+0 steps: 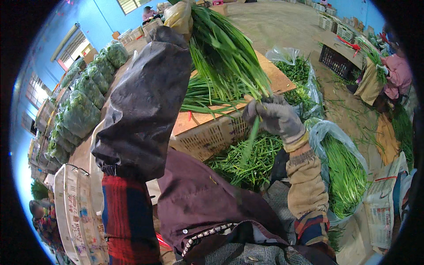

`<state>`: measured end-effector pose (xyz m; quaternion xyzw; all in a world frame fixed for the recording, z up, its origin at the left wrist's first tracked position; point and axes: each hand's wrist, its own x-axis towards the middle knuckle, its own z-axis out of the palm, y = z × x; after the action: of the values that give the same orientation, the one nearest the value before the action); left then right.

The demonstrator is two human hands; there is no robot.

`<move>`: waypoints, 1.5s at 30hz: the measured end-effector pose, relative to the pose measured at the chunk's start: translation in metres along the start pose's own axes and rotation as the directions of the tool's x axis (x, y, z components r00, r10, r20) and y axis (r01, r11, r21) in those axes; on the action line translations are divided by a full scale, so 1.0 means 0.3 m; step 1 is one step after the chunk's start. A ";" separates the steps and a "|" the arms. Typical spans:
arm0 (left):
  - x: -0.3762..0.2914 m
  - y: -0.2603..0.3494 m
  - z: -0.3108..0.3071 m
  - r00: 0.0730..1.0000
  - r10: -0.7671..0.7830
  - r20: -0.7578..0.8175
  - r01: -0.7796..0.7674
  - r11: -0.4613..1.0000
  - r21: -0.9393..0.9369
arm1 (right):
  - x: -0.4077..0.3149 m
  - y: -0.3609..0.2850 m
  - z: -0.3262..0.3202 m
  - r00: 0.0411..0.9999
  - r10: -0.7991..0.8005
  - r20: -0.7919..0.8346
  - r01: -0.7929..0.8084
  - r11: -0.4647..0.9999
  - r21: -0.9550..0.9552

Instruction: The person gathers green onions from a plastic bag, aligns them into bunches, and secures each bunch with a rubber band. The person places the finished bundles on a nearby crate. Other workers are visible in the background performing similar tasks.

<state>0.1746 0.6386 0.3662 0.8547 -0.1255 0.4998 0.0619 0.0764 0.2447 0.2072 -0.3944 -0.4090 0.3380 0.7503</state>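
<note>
My left hand [179, 18], in a yellowish glove below a dark sleeve cover, is raised at the top and holds a large bunch of long green leaves [225, 49], which look like garlic chives. The bunch hangs down to the right. My right hand [276, 116], in a grey knitted glove, is closed at the lower ends of the bunch, with a blurred green leaf [252, 142] hanging below it. More leaves [205, 94] lie on a wooden board [188, 123] over a plastic crate [205, 140]. Loose trimmed leaves [248, 162] are heaped below my right hand.
Clear bags of greens [82, 112] line the left side. An open bag of green stalks [344, 175] stands at the right, near a white crate [379, 212]. A person in pink [397, 73] holds greens at the far right. Another crate [78, 212] stands at lower left.
</note>
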 end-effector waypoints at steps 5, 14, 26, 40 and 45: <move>-0.006 -0.057 -0.025 0.998 0.067 -0.019 -0.067 0.997 0.041 | -0.132 -0.018 0.116 0.989 0.030 0.142 -0.024 0.999 -0.042; -0.015 -0.174 -0.020 0.997 -0.042 -0.071 0.049 0.994 0.093 | -0.132 0.335 -0.031 0.815 0.289 -0.503 -0.544 0.682 -0.489; 0.025 -0.079 -0.008 0.997 -0.018 0.071 0.016 1.000 0.018 | 0.194 0.275 -0.066 0.856 -0.383 -0.347 -0.195 0.383 -0.903; -0.137 0.053 0.008 1.000 -0.001 0.000 0.001 0.982 -0.191 | 0.089 0.326 -0.105 0.770 -0.633 -0.075 0.005 0.123 -0.992; -0.149 0.222 0.033 0.841 -0.479 0.250 0.528 0.628 -0.572 | -0.019 0.323 -0.077 0.918 -0.382 -0.103 -0.139 -0.067 -0.988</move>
<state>0.1437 0.5790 0.3211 0.8036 -0.0410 0.3605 0.4718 0.0764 0.2775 0.1128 -0.8265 -0.4159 -0.2139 0.3133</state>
